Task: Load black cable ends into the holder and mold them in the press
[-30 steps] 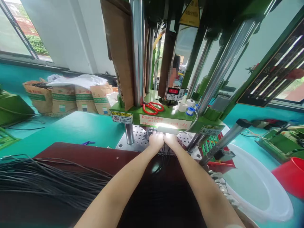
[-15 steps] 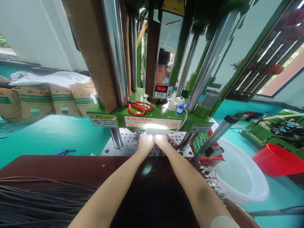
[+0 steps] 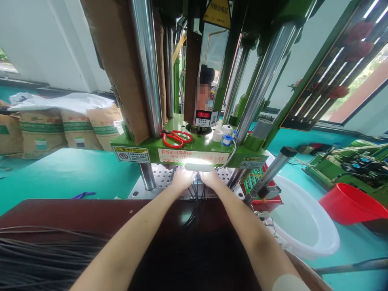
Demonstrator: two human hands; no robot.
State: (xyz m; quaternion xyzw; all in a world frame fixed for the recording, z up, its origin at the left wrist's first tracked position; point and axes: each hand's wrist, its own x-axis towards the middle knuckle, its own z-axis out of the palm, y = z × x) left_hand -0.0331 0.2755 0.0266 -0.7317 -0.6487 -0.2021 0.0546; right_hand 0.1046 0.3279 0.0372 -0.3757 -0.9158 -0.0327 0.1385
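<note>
L. hand [image 3: 182, 178] and R. hand [image 3: 209, 178] both under front beam of green press [image 3: 145, 142], side by side w/ narrow gap. Fingers mostly hidden below lit lamp [image 3: 198, 167]; grip, open or closed, can't be determined for either. Black cables [image 3: 196, 198] located btwn. the hands, running from perforated metal plate [image 3: 159, 174] over its front edge onto dk. red-brown bench [image 3: 91, 216]. Cable ends nr. hands obscured. Larger cable bundle [image 3: 45, 262] lies at L. side of bench, well apart from hands. On beam above: red-handled scissors [image 3: 181, 140], blue-and-white spool [image 3: 226, 140] beside white rolls [image 3: 217, 135]. Ctrl. panel [image 3: 254, 178] R. of plate.
</note>
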